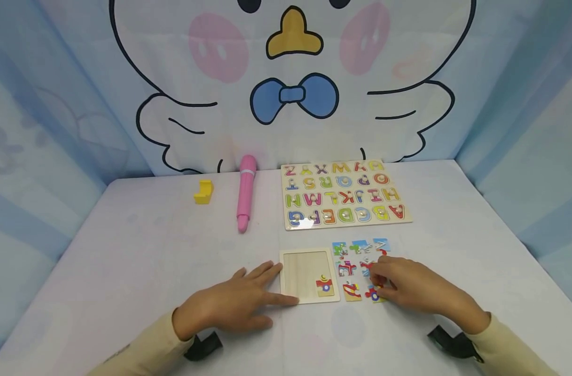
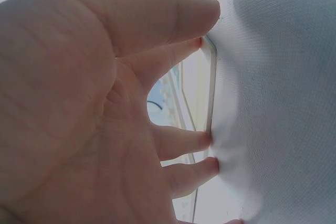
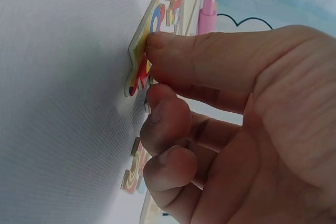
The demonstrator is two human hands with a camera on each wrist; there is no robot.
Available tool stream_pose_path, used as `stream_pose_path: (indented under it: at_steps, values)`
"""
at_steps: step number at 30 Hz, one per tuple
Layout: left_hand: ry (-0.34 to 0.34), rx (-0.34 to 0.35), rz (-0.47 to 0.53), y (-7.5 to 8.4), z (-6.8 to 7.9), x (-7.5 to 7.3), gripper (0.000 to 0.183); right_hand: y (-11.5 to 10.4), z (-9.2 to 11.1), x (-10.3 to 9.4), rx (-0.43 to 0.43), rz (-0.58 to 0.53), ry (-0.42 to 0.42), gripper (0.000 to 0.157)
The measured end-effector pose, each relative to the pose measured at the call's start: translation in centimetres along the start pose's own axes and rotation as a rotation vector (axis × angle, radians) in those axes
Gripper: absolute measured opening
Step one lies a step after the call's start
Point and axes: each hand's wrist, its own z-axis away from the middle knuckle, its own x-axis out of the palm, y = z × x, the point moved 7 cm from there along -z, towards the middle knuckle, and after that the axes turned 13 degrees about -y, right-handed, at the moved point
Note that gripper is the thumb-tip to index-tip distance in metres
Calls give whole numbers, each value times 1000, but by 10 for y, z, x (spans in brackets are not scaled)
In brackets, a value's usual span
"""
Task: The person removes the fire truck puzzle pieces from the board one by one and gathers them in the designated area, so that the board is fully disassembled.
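Note:
My left hand [image 1: 236, 305] lies with fingers spread at the left side of a small wooden puzzle tray [image 1: 304, 266], its index fingertip on the tray's lower edge. In the left wrist view, fingertips [image 2: 202, 141] touch the rim. One puzzle piece [image 1: 324, 287] sits in the tray's lower right. Right of the tray, my right hand [image 1: 410, 284] pinches a colourful puzzle piece [image 3: 140, 45] at the lower right of the loose group, thumb [image 3: 184, 59] on its face and curled fingers by its edge. Several more loose puzzle pieces [image 1: 347, 269] lie in rows, some partly hidden by this hand.
Behind the tray lies a wooden alphabet board [image 1: 347, 227] with knobbed letters. To its left are a thick pink pen-shaped toy [image 1: 245, 196] and a small yellow block [image 1: 203, 193]. A printed curtain [image 1: 295, 136] rises at the table's back edge.

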Motion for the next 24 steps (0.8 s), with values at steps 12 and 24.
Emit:
stream_pose_path:
  at_steps: [12,24]
  values:
    - [-7,-7,4,-1,1,1,54,-19,-7,-13,-48,19,40,24]
    - [2,12,-13,0,2,-1,53,-76,-56,-6,-190,152,-3,37]
